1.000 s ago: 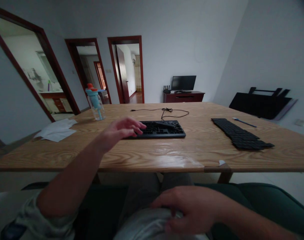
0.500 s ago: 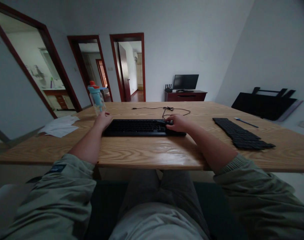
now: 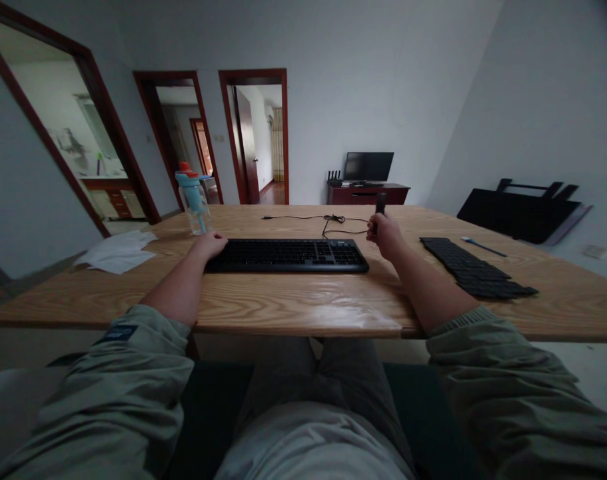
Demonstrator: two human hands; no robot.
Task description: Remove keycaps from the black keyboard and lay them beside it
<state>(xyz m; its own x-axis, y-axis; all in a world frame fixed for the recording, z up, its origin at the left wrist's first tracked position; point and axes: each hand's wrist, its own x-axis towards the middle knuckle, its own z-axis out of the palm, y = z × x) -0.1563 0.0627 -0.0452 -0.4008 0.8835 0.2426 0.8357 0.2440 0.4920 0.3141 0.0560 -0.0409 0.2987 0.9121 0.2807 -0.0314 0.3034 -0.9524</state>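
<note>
Since half a second ago the right hand (image 3: 384, 235) has lifted off the right end of the keyboard (image 3: 286, 255) and now sits raised just beside it, fingers closed around a small dark tool (image 3: 380, 203) held upright, seemingly to keep its tip free. The left hand (image 3: 210, 245) stays on the keyboard's left end, fingers curled over the edge, apparently to steady it on the counter (image 3: 293, 303). A row of loose black keycaps (image 3: 478, 268) lies further right, near the raised hand.
</note>
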